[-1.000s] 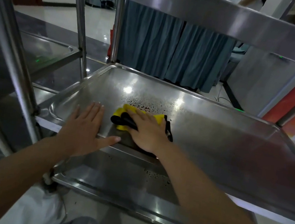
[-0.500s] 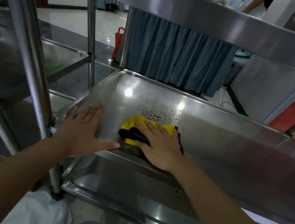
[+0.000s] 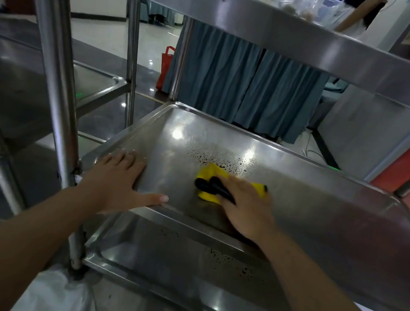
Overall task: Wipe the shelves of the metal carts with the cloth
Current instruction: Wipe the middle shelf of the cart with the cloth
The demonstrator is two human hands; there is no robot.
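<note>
Yellow and black, the cloth (image 3: 211, 185) lies bunched on the middle shelf (image 3: 322, 214) of the steel cart, pinned flat under the right hand (image 3: 245, 208), whose fingers are spread straight over it and press down rather than curl round it. Most of the cloth shows ahead of the fingertips and a little to their left, with a yellow corner peeping out on the right side of the hand. Just beyond the cloth, further from the person, sits a patch of dark droplets (image 3: 220, 159) on the shiny metal; this is the relation the next stroke turns on, since the wet spots lie straight ahead of the right hand, touching or nearly touching the cloth's far edge, so a push away from the body looks like what would take them. The cloth's longer side runs roughly across the shelf, left to right. The left hand (image 3: 118, 182) rests open and flat on the near left corner of the same shelf, thumb stretched along the front rim, well apart from the cloth, seemingly steadying the cart. More dark specks dot the lower shelf (image 3: 183, 263) beneath, apparently not yet wiped.
</note>
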